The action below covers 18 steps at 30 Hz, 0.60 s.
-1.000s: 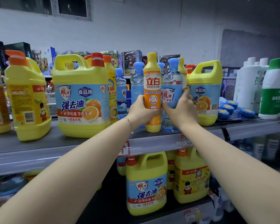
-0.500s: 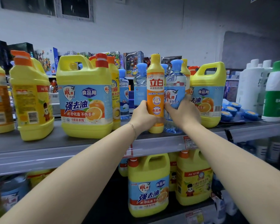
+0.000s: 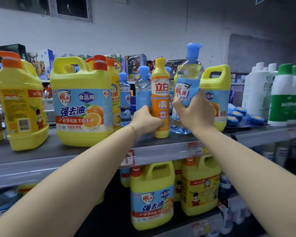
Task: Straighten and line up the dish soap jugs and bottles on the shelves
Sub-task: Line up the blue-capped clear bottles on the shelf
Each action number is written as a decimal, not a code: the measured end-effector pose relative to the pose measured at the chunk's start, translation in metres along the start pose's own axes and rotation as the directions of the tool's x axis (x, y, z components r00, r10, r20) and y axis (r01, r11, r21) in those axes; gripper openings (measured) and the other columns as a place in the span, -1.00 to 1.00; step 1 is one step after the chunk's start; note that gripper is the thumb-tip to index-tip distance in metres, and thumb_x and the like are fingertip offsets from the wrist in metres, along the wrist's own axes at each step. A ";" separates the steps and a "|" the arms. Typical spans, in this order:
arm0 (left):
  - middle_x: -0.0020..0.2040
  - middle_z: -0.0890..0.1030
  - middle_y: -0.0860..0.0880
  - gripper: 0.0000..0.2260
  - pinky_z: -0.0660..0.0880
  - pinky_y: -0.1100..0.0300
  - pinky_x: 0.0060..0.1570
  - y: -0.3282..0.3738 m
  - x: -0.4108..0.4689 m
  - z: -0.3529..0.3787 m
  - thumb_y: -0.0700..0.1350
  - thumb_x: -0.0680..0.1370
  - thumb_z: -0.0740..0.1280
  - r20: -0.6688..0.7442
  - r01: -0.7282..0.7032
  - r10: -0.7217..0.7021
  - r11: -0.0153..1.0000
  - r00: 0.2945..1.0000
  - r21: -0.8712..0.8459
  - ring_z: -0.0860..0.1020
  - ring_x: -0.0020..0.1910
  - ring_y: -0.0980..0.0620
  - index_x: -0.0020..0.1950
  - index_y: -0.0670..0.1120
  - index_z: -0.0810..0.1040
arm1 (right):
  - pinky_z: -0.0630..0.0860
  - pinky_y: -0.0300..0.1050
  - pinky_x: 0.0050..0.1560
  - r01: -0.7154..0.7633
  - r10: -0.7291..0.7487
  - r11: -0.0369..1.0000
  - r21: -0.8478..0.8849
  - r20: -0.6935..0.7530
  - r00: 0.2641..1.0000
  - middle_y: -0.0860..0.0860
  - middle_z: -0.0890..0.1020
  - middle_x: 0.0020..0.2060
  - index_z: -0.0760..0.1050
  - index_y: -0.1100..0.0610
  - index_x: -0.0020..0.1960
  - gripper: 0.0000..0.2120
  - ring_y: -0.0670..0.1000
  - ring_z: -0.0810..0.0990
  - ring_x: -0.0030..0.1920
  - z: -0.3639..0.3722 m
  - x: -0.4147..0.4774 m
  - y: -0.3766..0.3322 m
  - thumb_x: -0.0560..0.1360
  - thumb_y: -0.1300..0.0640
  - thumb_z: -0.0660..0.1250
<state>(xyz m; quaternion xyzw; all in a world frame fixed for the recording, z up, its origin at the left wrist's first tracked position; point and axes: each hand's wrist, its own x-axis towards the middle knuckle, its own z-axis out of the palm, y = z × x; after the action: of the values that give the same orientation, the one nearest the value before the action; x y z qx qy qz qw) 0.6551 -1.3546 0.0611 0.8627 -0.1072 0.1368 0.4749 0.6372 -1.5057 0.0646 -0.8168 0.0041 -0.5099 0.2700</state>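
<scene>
Right hand [image 3: 195, 113] is clamping round the clear, blue-capped plastic soap bottle [image 3: 188, 79], tilting just right of the slim orange-yellow bottle [image 3: 161, 93]. Left hand [image 3: 145, 118] is gripping that one low. Danger: the leaning bottle swinging in, clipping and toppling it.

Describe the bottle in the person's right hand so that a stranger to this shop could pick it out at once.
Look at the upper grey shelf, between the orange-labelled yellow bottle and the yellow jug at the right. The right hand grips the clear bottle there. Unlike the other clear bottles behind, its blue cap stands above every neighbour.
</scene>
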 end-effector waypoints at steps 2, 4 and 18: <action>-0.12 0.53 0.01 -0.78 0.45 0.25 -0.31 -0.005 0.002 -0.007 -0.04 0.44 0.42 -0.171 -0.039 0.052 0.996 0.984 0.076 0.53 -0.09 0.02 0.01 -0.08 0.48 | 0.37 -0.16 -0.39 0.006 -0.006 0.999 0.043 -0.004 1.000 -0.04 0.51 -0.22 0.30 0.22 0.14 -0.48 0.02 0.50 -0.28 -0.005 0.003 -0.006 0.48 -0.21 0.26; 0.00 0.53 -0.05 -0.66 0.46 0.22 -0.22 -0.012 0.007 -0.010 -0.02 0.44 0.43 -0.315 -0.027 0.050 0.997 0.948 0.078 0.51 -0.01 0.00 0.13 -0.12 0.45 | 0.47 -0.12 -0.36 0.037 -0.038 0.996 0.081 0.001 0.999 -0.06 0.51 -0.21 0.30 0.21 0.15 -0.48 0.01 0.54 -0.25 -0.008 0.003 -0.013 0.47 -0.21 0.28; 0.25 0.49 -0.11 -0.48 0.42 0.15 0.01 -0.017 0.022 -0.011 -0.05 0.43 0.52 -0.150 0.088 -0.112 0.984 0.982 -0.158 0.48 0.16 -0.03 0.26 -0.11 0.34 | 0.61 0.03 -0.22 0.035 -0.052 0.982 0.185 0.087 0.995 -0.03 0.56 -0.16 0.37 0.14 0.08 -0.57 0.03 0.61 -0.15 0.007 -0.007 -0.029 0.45 -0.19 0.30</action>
<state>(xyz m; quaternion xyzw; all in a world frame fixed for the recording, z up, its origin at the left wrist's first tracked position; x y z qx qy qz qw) 0.6794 -1.3377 0.0604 0.8151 -0.0356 0.1724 0.5520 0.6322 -1.4761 0.0697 -0.8108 -0.0728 -0.4761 0.3327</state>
